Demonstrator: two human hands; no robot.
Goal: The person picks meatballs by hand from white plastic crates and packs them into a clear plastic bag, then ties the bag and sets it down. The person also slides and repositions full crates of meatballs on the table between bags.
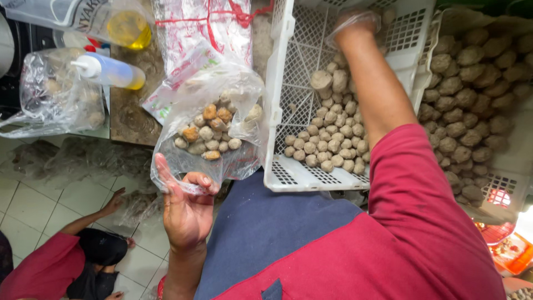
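— Clear plastic, that's what the left hand (pixel 186 214) has: it pinches the rim of a see-through bag (pixel 214 119) between thumb and fingers, low in the head view, and the bag hangs open above it.

— What's in the bag?

— Round meatballs (pixel 208 136), grey-beige with a few browner ones, heaped at the bottom. The bag sits just beside the white plastic crate (pixel 280 100), touching its left wall.

— And the right hand?

— The right hand (pixel 355 28) is stretched to the far end of that crate, covered in a thin clear plastic glove. Whether its fingers are closed on anything I cannot tell; they are hidden at the top edge.

— What lies in the crate?

— A pile of pale meatballs (pixel 333 141) gathered toward the near corner, under the forearm. To the right, a second crate (pixel 499 189) holds a larger heap of darker balls (pixel 472 72).

— Anything else around?

— A squeeze bottle (pixel 108 69) with yellow liquid on the left, beside another clear bag (pixel 50 94). Down on the tiled floor (pixel 33 200) sits another person in a red top (pixel 53 272), one hand raised.
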